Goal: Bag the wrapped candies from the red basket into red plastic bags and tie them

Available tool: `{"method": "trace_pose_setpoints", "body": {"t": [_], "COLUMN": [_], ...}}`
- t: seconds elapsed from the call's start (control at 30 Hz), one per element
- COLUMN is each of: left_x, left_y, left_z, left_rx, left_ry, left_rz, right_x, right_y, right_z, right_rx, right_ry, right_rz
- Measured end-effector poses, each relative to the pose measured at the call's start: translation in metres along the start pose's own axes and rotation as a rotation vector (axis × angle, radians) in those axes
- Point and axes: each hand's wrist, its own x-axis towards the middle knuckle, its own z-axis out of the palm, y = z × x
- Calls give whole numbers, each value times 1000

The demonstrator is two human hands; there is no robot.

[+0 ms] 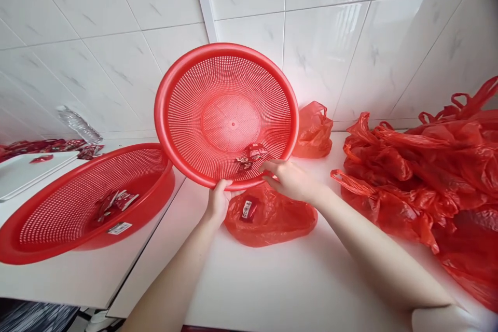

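Observation:
A round red plastic colander (229, 70) is tilted up so that its inside faces me. My left hand (220, 202) grips its lower rim, thumb over the edge. Several small red-wrapped packets (254, 153) lie inside near the bottom rim. My right hand (290, 179) is at the lower right rim, fingers bent toward the packets; whether it grips the rim or anything else I cannot tell. Directly below the colander, an open red plastic bag (280, 218) rests on the white table, with a dark red packet (248, 210) showing in it.
On the left stands a second red colander (163, 187) with a few red packets (116, 202) inside. Behind it are a white tray (35, 171) and more packets. Many red plastic bags (408, 166) are piled at the right; a tied bag (314, 132) sits by the tiled wall.

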Motion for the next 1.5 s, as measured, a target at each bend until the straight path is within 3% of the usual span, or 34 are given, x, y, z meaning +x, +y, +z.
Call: {"method": "trace_pose_setpoints", "body": {"t": [0.13,0.33,0.57,0.7,0.83,0.9,1.0,1.1,1.2,1.27,1.5], "left_x": [-14,-22,-12,-8,-3,-1,3,7,9,8,-9], "left_y": [-5,-7,-6,-8,-9,-8,-6,-6,-9,-11,-10], "left_z": [10,15,10,7,4,2,-1,-4,-5,-4,7], "left_rx": [36,32,-23,-52,-51,-44,-52,-72,-70,-59,1], "left_ry": [-74,-114,-99,-77,-31,-15,-35,-11,-3,-22,-58], "left_rz": [-29,-33,-68,-75,-62,-51,-61,-25,8,0,-15], "right_x": [4,5,5,8,9,7,4,2,2,2,6], "right_y": [4,9,12,15,15,13,10,8,7,8,7], "right_z": [11,17,16,20,8,1,-4,1,6,6,13], "right_rx": [-71,-87,5,-32,176,312,464,290,29,-8,-18], "right_ry": [87,-18,-39,182,381,350,85,-93,-32,0,106], "right_rz": [-80,-162,-191,-97,31,91,145,220,285,261,-35]}}
